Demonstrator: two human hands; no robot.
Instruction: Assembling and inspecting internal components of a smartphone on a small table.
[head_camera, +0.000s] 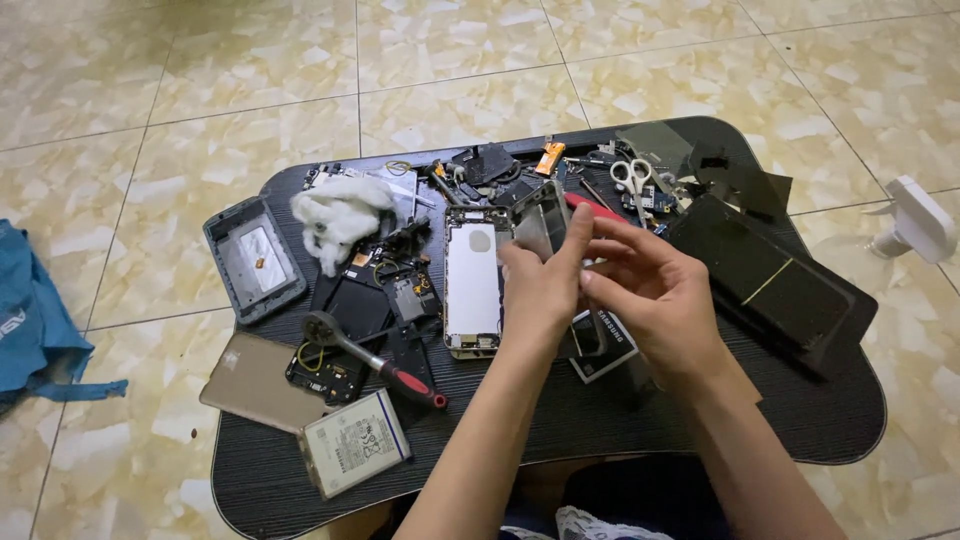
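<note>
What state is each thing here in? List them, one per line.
Left hand: gripping the small phone frame.
Right hand: fingertips on that frame.
Small phone frame: held up, tilted.
Silver phone shell: opened, lying flat.
Scissors: closed.
Screwdriver: lying loose.
Battery: removed, on the table.

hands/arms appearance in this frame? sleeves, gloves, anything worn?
Both arms are bare from the lower frame edge up to the hands: no sleeves, no gloves. The left hand and right hand show no rings, and no watch or band is visible on either wrist. Fingers are slim with short nails. No markings can be made out on the forearms.
</note>
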